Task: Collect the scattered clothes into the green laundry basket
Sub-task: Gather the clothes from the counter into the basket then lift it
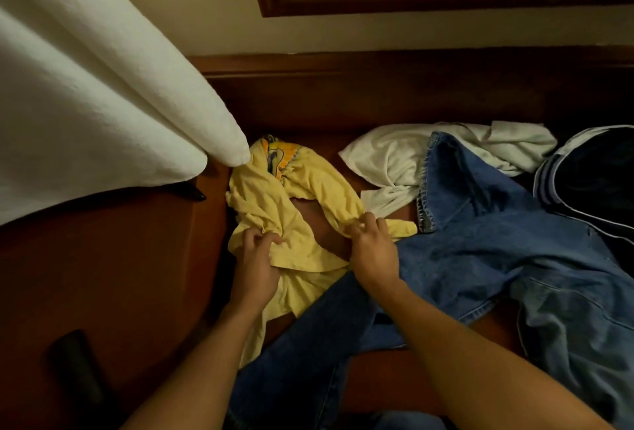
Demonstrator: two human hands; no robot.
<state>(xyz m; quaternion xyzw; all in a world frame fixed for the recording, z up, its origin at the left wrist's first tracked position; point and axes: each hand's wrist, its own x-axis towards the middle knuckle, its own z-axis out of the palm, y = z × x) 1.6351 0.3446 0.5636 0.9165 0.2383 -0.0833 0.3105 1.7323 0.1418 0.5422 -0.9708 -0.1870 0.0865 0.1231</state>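
While both hands work together, the left hand (257, 258) and the right hand (370, 244) each pinch a bunch of the yellow shirt (267, 199), likely to lift it in one go. The shirt lies on the brown floor (103, 275), with the blue jeans (497, 251) at 3 o'clock and a white cloth (387, 158) at 1 o'clock. No green basket shows here.
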